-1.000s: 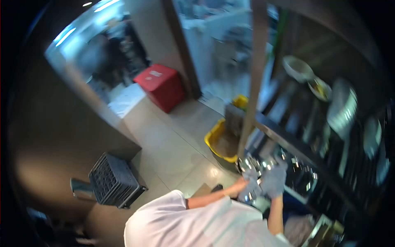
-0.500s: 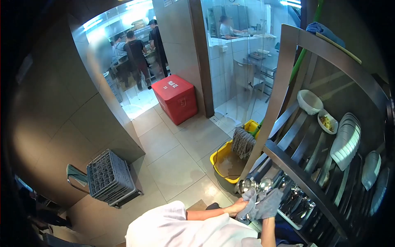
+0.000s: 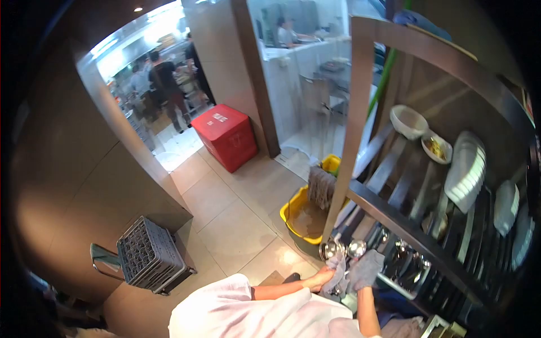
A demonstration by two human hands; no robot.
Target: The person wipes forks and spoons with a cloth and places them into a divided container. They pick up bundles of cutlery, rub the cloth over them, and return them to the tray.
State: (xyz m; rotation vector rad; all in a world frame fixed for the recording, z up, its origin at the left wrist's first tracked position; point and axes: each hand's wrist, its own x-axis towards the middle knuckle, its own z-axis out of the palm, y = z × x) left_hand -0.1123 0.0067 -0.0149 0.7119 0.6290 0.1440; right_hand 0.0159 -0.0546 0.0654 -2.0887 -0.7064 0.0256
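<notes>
My left hand (image 3: 320, 279) is closed round a bunched grey cloth (image 3: 336, 275). Just beyond it are shiny round-bowled metal ladles (image 3: 333, 249); their handles run down towards the cloth and are hidden. My right hand (image 3: 365, 275) is wrapped in grey fabric, its fingers covered, and presses close beside the left one. Right of my hands, a tray (image 3: 407, 289) on the rack holds a jumble of shiny metal cutlery (image 3: 407, 260).
A slatted metal rack (image 3: 394, 211) at right carries a white bowl (image 3: 409, 122), a dish with food scraps (image 3: 437, 148) and stacked white dishes (image 3: 466, 172). Ahead stand a yellow mop bucket (image 3: 307, 217) and a red box (image 3: 228, 138). A grey crate (image 3: 152, 253) sits at left. People work beyond the doorway.
The view has shifted slightly, moving the rack and doorway leftward in the picture. My hands stay together at the cloth, now a little farther apart, and the ladle bowls have shifted slightly left.
</notes>
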